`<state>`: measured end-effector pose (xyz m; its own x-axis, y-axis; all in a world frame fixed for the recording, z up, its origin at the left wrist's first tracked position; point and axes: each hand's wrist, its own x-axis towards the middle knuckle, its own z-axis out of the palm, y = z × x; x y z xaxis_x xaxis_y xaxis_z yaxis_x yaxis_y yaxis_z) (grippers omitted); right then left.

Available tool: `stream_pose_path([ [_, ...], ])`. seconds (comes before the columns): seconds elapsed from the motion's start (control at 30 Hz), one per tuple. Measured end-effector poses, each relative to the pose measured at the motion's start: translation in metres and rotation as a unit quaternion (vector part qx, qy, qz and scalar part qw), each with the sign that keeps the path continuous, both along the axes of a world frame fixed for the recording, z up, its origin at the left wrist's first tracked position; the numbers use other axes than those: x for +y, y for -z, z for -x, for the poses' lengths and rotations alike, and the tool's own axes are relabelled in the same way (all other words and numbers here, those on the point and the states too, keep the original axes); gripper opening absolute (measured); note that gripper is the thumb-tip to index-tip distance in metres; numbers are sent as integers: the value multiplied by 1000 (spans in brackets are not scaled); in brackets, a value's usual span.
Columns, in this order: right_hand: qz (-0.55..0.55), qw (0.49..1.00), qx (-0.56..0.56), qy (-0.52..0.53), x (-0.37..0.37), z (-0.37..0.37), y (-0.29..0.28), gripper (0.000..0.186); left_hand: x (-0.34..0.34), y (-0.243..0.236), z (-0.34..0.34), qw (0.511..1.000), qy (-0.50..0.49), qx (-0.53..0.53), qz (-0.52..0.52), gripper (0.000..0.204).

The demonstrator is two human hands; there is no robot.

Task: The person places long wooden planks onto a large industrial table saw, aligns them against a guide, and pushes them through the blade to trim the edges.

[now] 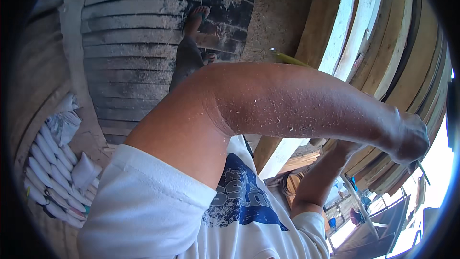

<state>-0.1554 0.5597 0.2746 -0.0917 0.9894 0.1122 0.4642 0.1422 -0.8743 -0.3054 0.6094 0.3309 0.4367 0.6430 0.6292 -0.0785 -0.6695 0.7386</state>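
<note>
My left arm reaches across the view, its forearm speckled with pale shavings. My left hand [408, 138] is curled at the stacked wooden boards [407, 74] on the right, closed on a thin grey object [421, 172] that pokes out below it. A narrow yellow strip with a silvery tip [290, 59] shows above my forearm, the rest hidden behind it. My right hand [349, 147] is beside the boards, mostly hidden under my left forearm; its fingers do not show.
My feet in sandals [195, 17] are on a slatted wooden floor [115, 29] strewn with shavings. Filled white sacks [52, 172] are piled at the lower left. Beyond the boards at the lower right are a wooden frame [371, 225] and bright open daylight.
</note>
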Motion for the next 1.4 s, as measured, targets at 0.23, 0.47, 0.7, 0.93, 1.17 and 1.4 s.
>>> stream_pose_path([
  [0.23, 14, 981, -192, 33, -22, -35, 18, 29, -22, 207, 24, 723, -290, -543, 313, 33],
  [0.47, -23, 974, -220, -50, 10, 0, 47, 22, -44, 385, -84, 544, -146, -430, 706, 56],
  [0.7, 22, 981, -192, 19, 29, -31, 57, 20, -37, 356, -91, 572, -116, -435, 686, 53],
  [0.93, 31, 975, -217, 31, 44, -46, 41, 22, -40, 334, -88, 565, -127, -430, 692, 44],
  [1.17, 39, 973, -222, 49, 46, -32, 44, 23, -38, 343, -94, 577, -131, -404, 697, 40],
  [1.4, 45, 981, -178, 69, 44, -31, 48, 19, -39, 330, -87, 578, -179, -364, 709, 35],
])
